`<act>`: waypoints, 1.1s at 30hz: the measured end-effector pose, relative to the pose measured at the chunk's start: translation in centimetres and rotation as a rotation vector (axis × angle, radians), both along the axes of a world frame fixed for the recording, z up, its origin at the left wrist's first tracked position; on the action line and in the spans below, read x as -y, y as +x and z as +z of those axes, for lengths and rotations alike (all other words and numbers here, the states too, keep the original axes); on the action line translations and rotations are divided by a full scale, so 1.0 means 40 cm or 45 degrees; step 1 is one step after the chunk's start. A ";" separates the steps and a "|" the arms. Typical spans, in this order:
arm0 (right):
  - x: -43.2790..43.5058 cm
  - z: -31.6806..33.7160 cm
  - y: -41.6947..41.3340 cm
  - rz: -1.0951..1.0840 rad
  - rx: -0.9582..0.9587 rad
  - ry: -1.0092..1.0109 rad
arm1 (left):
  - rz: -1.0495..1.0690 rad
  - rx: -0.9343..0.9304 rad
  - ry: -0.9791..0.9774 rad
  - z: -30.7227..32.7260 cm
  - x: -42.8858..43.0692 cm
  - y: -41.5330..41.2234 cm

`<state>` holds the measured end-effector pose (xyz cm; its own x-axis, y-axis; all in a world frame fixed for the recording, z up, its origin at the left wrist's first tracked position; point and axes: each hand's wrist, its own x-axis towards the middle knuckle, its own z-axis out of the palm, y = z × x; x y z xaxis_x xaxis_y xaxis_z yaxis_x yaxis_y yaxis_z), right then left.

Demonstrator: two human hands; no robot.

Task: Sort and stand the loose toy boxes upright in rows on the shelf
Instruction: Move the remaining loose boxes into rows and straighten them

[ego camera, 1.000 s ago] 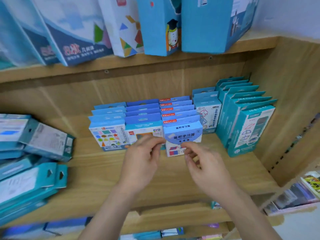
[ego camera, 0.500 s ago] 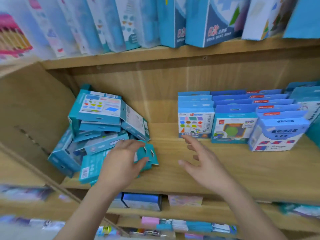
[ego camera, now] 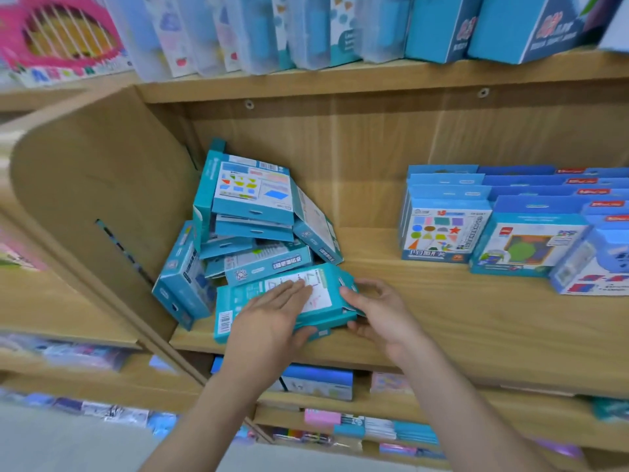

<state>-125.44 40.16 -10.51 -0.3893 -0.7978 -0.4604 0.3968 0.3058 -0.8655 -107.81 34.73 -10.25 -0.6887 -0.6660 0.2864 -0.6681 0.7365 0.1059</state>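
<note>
A heap of loose teal toy boxes [ego camera: 252,212] lies at the left end of the wooden shelf [ego camera: 442,321]. At the front of the heap lies a flat teal box [ego camera: 238,301], face up. My left hand [ego camera: 272,315] lies on top of it, fingers over its white label and thumb under its front edge. My right hand [ego camera: 377,311] grips the box's right end. To the right, blue boxes [ego camera: 446,229] stand upright in rows.
The shelf's curved wooden side panel [ego camera: 88,206] stands left of the heap. Taller boxes line the shelf above [ego camera: 374,76]. More goods fill the lower shelves [ego camera: 320,383]. Bare shelf board shows between the heap and the standing rows.
The view swung left from the standing rows to the heap. Both hands left the upright blue box, reached left, and now hold the front teal box.
</note>
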 end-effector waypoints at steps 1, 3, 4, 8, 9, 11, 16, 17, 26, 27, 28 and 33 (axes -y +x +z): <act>0.001 0.003 0.001 -0.010 0.032 0.007 | -0.003 -0.025 0.026 0.003 -0.001 0.006; 0.005 0.014 0.002 0.002 0.021 0.007 | 0.013 -0.084 0.061 0.017 0.004 0.018; 0.009 0.020 0.001 0.018 0.002 0.001 | 0.022 -0.115 0.074 0.025 0.008 0.023; 0.022 0.057 -0.005 0.061 -0.169 -0.078 | 0.001 -0.190 0.139 0.051 0.024 0.025; 0.024 0.064 -0.006 0.065 -0.244 -0.090 | -0.009 -0.187 0.143 0.056 0.024 0.023; 0.025 0.071 -0.002 0.078 -0.382 -0.092 | 0.001 -0.171 0.146 0.064 0.021 0.020; 0.017 0.098 0.005 -0.004 -0.518 -0.090 | 0.031 -0.159 0.066 0.070 0.017 0.026; 0.012 0.115 -0.011 -0.063 -0.582 -0.113 | -0.003 -0.145 0.005 0.066 0.018 0.030; -0.030 0.288 -0.108 -0.084 -1.275 -0.062 | -0.100 0.078 -0.235 -0.005 0.028 0.027; -0.028 0.272 -0.093 -0.056 -1.214 -0.065 | -0.102 0.020 -0.245 0.002 0.029 0.027; -0.029 0.258 -0.078 -0.042 -1.126 -0.095 | -0.099 -0.056 -0.245 0.014 0.028 0.028; -0.034 0.260 -0.089 -0.016 -1.021 -0.235 | 0.158 -0.818 0.157 0.142 -0.008 0.009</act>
